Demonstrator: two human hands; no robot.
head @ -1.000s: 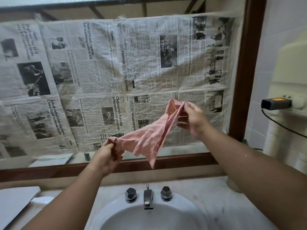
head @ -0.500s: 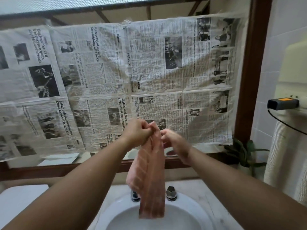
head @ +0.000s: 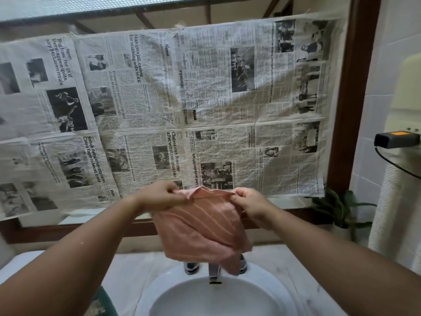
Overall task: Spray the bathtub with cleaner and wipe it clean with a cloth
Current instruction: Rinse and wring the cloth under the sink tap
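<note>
While both hands hold it up above the back edge of the worktop [head: 136,267], the pink cloth [head: 202,226] hangs as a slack sheet. Its lowest corner dangles in front of the faucet [head: 214,273], over the rear rim of the sink [head: 173,290].

Left hand [head: 159,196]: grip pinching the cloth's top edge at its left end, thumb and fingers closed on a fold.
Right hand [head: 248,202]: grip pinching the same edge at its right end. The stretch between the two hands is slightly bunched, not taut.

Reading: holding it by two points on one edge lets the fabric fall open under its own weight, probably to square it up or find a clean face before folding it into a wiping pad. Keeping it over the sink would catch any drips, though I cannot tell whether it is wet.

Neither the bathtub nor the cleaner is in view, so by the look of things spraying and wiping are not yet begun. This is cloth preparation.

Surroundings: newspaper [head: 205,99] sheets cover the mirror behind, and a potted plant [head: 337,208] sits at the worktop's back right corner.
</note>
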